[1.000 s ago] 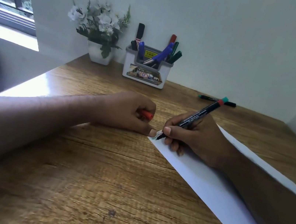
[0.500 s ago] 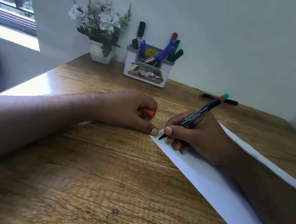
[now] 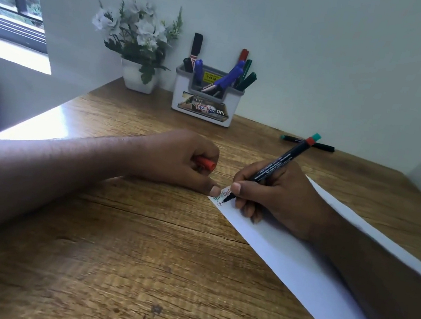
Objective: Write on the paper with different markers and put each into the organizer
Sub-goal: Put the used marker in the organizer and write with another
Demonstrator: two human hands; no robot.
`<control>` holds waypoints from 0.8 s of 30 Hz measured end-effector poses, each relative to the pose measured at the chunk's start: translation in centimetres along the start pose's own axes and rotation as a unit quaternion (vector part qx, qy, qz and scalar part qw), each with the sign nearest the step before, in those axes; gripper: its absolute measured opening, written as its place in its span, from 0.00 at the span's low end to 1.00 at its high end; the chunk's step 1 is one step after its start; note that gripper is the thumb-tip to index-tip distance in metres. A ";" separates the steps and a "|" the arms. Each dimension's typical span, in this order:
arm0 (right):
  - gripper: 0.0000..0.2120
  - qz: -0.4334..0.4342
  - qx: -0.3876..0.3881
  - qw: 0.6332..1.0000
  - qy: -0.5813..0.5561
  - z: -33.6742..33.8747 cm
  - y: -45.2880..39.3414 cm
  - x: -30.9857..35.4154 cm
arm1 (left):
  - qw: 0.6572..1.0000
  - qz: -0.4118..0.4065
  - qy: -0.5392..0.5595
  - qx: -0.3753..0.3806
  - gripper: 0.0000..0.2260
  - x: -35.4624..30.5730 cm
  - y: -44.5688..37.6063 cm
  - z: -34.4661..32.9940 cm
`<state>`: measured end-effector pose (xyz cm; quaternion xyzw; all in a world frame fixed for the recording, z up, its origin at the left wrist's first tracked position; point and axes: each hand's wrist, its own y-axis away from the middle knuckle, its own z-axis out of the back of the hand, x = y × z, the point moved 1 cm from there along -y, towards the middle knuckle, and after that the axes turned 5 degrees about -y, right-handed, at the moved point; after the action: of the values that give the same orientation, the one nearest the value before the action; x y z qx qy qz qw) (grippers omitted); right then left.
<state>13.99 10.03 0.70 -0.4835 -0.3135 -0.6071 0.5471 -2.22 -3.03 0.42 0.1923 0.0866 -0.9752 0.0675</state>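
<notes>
A white sheet of paper (image 3: 297,267) lies slanted on the wooden desk, with small coloured writing at its near-left corner. My right hand (image 3: 275,197) grips a black marker (image 3: 277,167) with a red and teal end, its tip on that corner. My left hand (image 3: 179,160) holds a red cap (image 3: 204,163) in curled fingers, its thumb pressing the paper's corner. The white organizer (image 3: 204,103) stands at the back against the wall with several markers in it.
A white pot of white flowers (image 3: 136,43) stands left of the organizer. Another black marker with a green end (image 3: 308,143) lies on the desk at the back right. Walls close the desk behind and on the right; a window is at the far left.
The marker tip has shifted slightly on the paper's corner as my right hand writes. My left hand has stayed in place with the red cap.
</notes>
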 end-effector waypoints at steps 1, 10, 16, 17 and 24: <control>0.04 -0.001 0.000 1.000 -0.001 0.0 0.0 -0.1 | 1.000 0.000 0.001 0.000 0.17 0.0 0.0 0.0; 0.04 -0.007 -0.006 1.000 -0.005 0.0 -0.2 0.0 | 1.000 0.004 -0.006 0.010 0.15 -0.2 0.0 0.1; 0.04 -0.006 -0.016 1.000 -0.006 0.0 -0.1 -0.1 | 1.000 0.005 -0.003 0.013 0.15 -0.2 0.0 0.2; 0.04 -0.006 -0.015 1.000 -0.006 0.0 -0.1 0.0 | 1.000 0.004 -0.004 0.012 0.15 -0.2 0.0 0.2; 0.04 -0.011 -0.019 1.000 0.002 0.1 -0.1 0.0 | 1.000 -0.001 -0.011 0.005 0.15 -0.3 0.1 0.1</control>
<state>13.87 10.13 0.73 -0.4894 -0.3059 -0.6196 0.5320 -2.00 -3.07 0.63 0.1816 0.0810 -0.9778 0.0662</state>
